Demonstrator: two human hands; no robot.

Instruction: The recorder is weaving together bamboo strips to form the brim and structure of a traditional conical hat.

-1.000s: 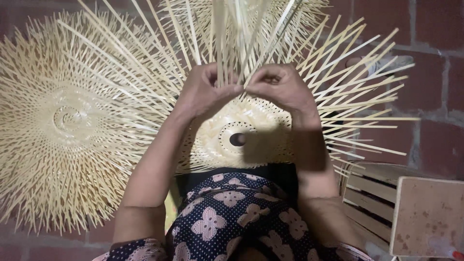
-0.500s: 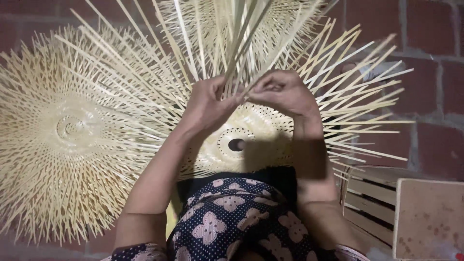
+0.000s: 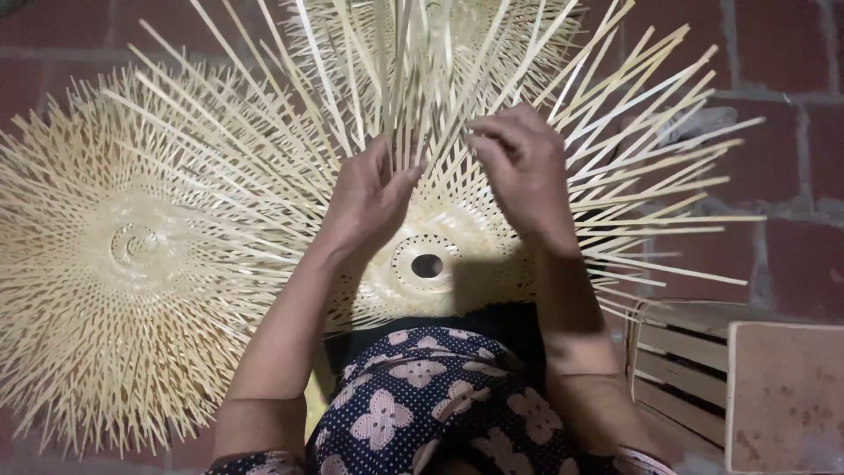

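Pale bamboo strips [image 3: 413,79] rise toward twelve o'clock from the half-woven basket base [image 3: 440,264] on the lap. Left hand [image 3: 369,198] pinches them; right hand [image 3: 523,167], at three o'clock of it, curls its fingers onto neighbouring strips.

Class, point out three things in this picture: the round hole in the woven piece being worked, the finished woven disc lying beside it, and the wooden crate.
Round hole [image 3: 427,266], head view, its dark centre.
Woven disc [image 3: 132,246], head view, spiral middle.
Wooden crate [image 3: 681,352], head view, top slat.
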